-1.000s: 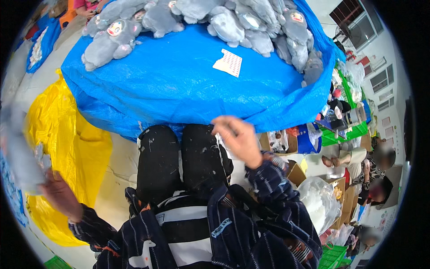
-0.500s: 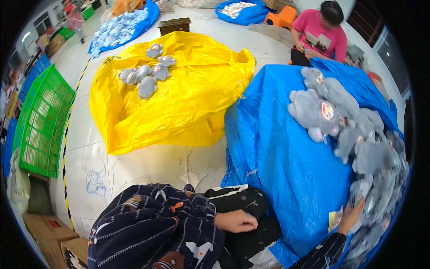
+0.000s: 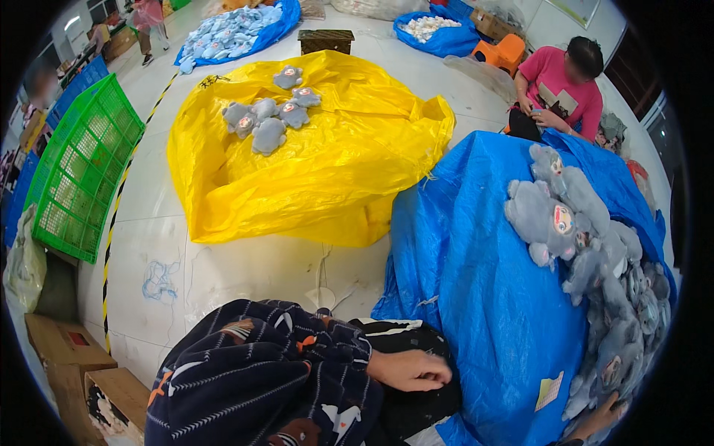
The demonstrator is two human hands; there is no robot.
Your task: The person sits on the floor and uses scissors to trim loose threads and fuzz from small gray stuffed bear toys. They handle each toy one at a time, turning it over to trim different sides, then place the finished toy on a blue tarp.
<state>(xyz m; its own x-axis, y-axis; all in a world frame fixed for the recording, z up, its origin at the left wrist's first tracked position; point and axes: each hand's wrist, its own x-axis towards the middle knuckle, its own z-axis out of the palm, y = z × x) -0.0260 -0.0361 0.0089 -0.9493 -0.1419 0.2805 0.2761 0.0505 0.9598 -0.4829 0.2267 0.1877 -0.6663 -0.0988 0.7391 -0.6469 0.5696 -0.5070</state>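
Note:
My left hand (image 3: 413, 370) lies over my dark trouser leg (image 3: 424, 338) with its fingers curled down. Whatever may be inside those fingers is hidden. At the lower right, my right hand (image 3: 597, 418) closes on the lower end of a grey plush toy (image 3: 619, 364) in a heap. This heap of several grey plush toys lies along the right side of a big blue sack (image 3: 483, 297). One larger toy (image 3: 539, 221) with a pale face rests on top of the blue sheet. Part of my right hand is cut off by the picture's dark rim.
A yellow sheet (image 3: 327, 178) bearing several grey plush toys (image 3: 268, 136) spreads ahead. Green crates (image 3: 85, 171) and cardboard boxes (image 3: 71, 357) stand at left. A person in pink (image 3: 561, 89) sits at the far right. Behind are a dark wooden box (image 3: 326, 41) and an orange stool (image 3: 502, 52).
My right hand has moved down and nearer along the heap, onto a toy. My left hand stays curled on my leg. The view has shifted, and the heap's toys sit slightly differently.

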